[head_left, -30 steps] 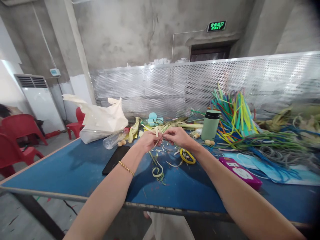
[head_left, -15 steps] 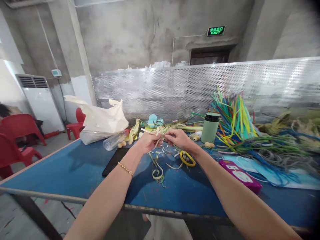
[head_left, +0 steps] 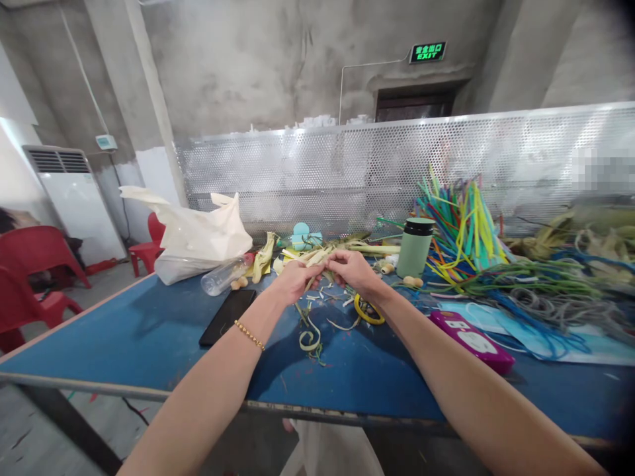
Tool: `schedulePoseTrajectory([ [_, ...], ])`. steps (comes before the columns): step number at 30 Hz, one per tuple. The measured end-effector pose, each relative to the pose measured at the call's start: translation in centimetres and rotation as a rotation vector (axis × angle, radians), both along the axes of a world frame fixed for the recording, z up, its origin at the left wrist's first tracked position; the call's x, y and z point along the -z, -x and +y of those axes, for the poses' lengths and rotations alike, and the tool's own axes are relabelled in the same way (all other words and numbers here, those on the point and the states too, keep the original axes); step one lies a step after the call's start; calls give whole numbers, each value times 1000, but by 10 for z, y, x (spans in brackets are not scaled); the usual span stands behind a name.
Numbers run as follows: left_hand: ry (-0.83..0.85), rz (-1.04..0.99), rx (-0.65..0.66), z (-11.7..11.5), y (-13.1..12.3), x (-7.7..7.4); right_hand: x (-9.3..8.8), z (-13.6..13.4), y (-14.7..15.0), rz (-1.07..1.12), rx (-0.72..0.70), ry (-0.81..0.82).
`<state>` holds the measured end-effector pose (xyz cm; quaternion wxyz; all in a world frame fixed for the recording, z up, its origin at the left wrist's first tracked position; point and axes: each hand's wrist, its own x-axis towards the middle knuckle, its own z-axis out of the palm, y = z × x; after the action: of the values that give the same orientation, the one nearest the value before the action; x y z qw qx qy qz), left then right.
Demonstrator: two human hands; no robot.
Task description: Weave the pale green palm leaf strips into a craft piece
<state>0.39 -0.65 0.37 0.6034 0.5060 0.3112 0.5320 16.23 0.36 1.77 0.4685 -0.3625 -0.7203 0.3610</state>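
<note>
Above the middle of the blue table [head_left: 163,357], my left hand [head_left: 296,279] and my right hand [head_left: 353,271] meet fingertip to fingertip. Both are closed on a pale plant strip [head_left: 310,256], like straw or husk, whose end lies hidden under the fingers. More pale green stalks and husks lie just beyond my hands. Below them on the table are small cut scraps and a curled strip [head_left: 310,339]. A yellow ring-shaped coil [head_left: 370,311] rests close to my right wrist.
Left stand a white plastic bag [head_left: 203,231], a clear bottle [head_left: 223,274] and a black flat device [head_left: 228,318]. Rightward are a green cup [head_left: 415,251], a magenta box [head_left: 471,340], blue masks [head_left: 526,330] and bundled coloured strips [head_left: 466,225]. A perforated metal screen [head_left: 307,172] stands behind.
My fingertips have come closer together, with the right hand shifting slightly left and up onto the strip. The whole view has moved a little.
</note>
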Motion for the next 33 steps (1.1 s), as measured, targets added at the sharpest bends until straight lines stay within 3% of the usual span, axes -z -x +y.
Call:
schedulePoseTrajectory([
  [7, -116, 152, -59, -2, -3, 3, 3, 0, 4, 25, 23, -4],
  [20, -167, 188, -22, -7, -2, -2, 3, -2, 11, 17, 97, -17],
  [26, -184, 273, -15, -1, 1, 4, 5, 7, 1, -139, 76, 30],
  [29, -197, 333, -72, 1, 2, 4, 9, 18, -6, -205, 144, -31],
  [33, -205, 438, -80, -4, 1, 0, 6, 27, -12, -190, 376, -246],
])
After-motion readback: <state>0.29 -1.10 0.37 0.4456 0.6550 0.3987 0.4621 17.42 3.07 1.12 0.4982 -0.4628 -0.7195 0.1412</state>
